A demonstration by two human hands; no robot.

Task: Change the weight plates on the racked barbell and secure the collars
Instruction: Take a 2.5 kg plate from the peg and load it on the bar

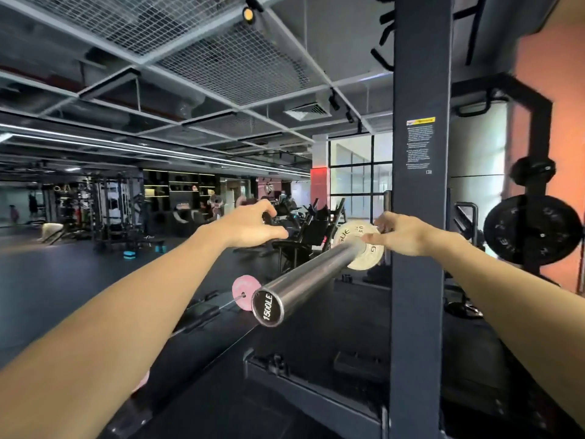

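The barbell sleeve [311, 282] is steel and points toward me, its end cap close to the camera. A small white weight plate [364, 259] sits far back on the sleeve, beside the dark rack upright [418, 280]. My right hand [405, 234] pinches the plate's upper edge, thumb on the front face and fingers behind it. My left hand [250, 226] hovers left of the sleeve, above it and apart from it. Its fingers curl round a small dark object [267, 217] that looks like a collar, mostly hidden by the fingers.
A small pink plate [245, 291] lies low behind the sleeve's end. Large black plates [531, 231] hang on a storage peg at the right. The rack base [316, 391] lies below the bar. Benches and machines stand across the gym floor at the left.
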